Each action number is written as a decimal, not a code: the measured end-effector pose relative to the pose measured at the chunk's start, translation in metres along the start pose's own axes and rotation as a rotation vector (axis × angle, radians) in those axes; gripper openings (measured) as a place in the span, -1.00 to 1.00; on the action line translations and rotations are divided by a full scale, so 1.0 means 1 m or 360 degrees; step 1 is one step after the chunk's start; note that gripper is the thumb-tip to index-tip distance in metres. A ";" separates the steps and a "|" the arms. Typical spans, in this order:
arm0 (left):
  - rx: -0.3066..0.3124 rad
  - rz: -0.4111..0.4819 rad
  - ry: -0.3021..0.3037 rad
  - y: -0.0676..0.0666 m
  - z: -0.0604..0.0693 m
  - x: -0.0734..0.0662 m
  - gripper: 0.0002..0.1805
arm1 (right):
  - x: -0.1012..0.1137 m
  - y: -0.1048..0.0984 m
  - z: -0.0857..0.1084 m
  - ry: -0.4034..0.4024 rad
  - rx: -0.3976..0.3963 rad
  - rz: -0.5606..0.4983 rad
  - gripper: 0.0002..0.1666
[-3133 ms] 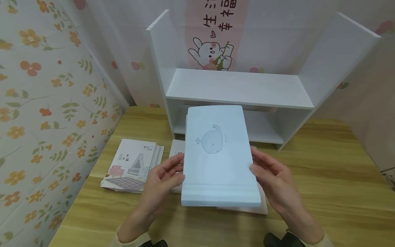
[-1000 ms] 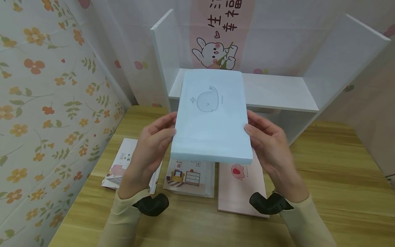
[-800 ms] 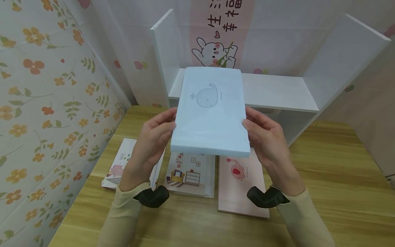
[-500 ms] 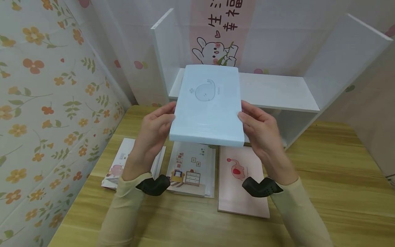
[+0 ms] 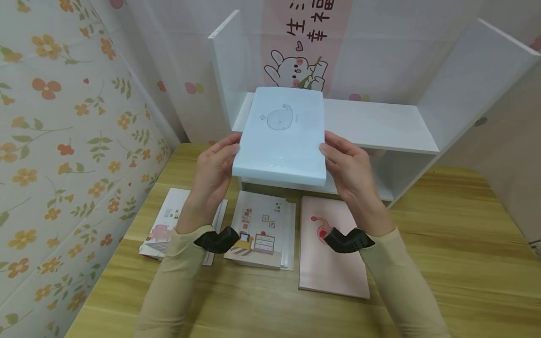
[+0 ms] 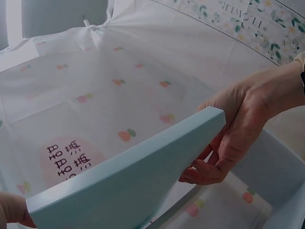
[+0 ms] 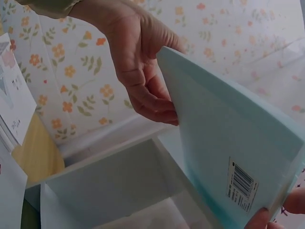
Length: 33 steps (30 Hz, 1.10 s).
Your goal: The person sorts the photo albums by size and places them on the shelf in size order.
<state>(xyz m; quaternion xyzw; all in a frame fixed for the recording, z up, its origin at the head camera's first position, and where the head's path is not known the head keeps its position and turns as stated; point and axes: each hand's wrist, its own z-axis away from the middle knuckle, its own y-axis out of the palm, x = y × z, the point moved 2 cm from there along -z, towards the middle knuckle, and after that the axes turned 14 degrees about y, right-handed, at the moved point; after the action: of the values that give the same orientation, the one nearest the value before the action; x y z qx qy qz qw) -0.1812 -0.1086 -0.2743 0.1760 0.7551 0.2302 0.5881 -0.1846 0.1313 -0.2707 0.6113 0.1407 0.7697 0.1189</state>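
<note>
A light blue notebook (image 5: 281,145) with a whale drawn on its cover is held in the air between both hands. My left hand (image 5: 215,169) grips its left edge, thumb on top and fingers beneath. On the opposite edge, my right hand (image 5: 348,169) pinches it the same way. The notebook hangs in front of and partly over the upper board of a white shelf (image 5: 380,123), tilted, its spine side toward me. Whether it touches the board cannot be told. The right wrist view shows a barcode label (image 7: 242,185) on its underside.
Three piles lie on the wooden table (image 5: 456,263): white books (image 5: 166,220) at left, partly behind my left forearm; books with a room picture (image 5: 262,230) in the middle; a pink notebook (image 5: 331,267) with an elephant at right. Tall side panels (image 5: 473,89) flank the shelf.
Both hands have lifted the blue notebook from low above the table up and forward to the shelf's upper board. The middle books and pink notebook, earlier partly covered, now show.
</note>
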 end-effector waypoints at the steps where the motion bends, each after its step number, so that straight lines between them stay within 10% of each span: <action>1: -0.0010 -0.0002 0.0003 0.000 -0.001 0.001 -0.69 | 0.000 0.000 -0.002 0.0000 -0.0005 -0.0011 -0.44; 11: -0.0169 0.0007 0.0007 0.000 -0.011 0.007 -0.84 | -0.006 0.002 -0.013 -0.0040 -0.0071 -0.0131 -0.80; 18: -0.0209 0.0058 0.0049 -0.002 -0.014 0.010 -0.88 | -0.009 -0.002 -0.007 -0.0187 0.0103 0.0035 -0.54; 26: 0.0177 0.0026 0.0200 -0.011 -0.006 0.012 -0.45 | -0.016 -0.006 -0.004 -0.0347 0.0416 0.0177 -0.26; 33: 0.0417 -0.0117 0.0330 -0.021 -0.007 0.015 -0.44 | -0.018 -0.004 -0.004 -0.0508 0.0397 0.0293 -0.23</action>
<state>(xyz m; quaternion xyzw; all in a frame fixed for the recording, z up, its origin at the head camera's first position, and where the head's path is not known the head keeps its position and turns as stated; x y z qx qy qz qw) -0.1910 -0.1194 -0.2967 0.1987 0.8411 0.1249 0.4872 -0.1840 0.1281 -0.2888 0.7455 0.1578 0.6475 -0.0076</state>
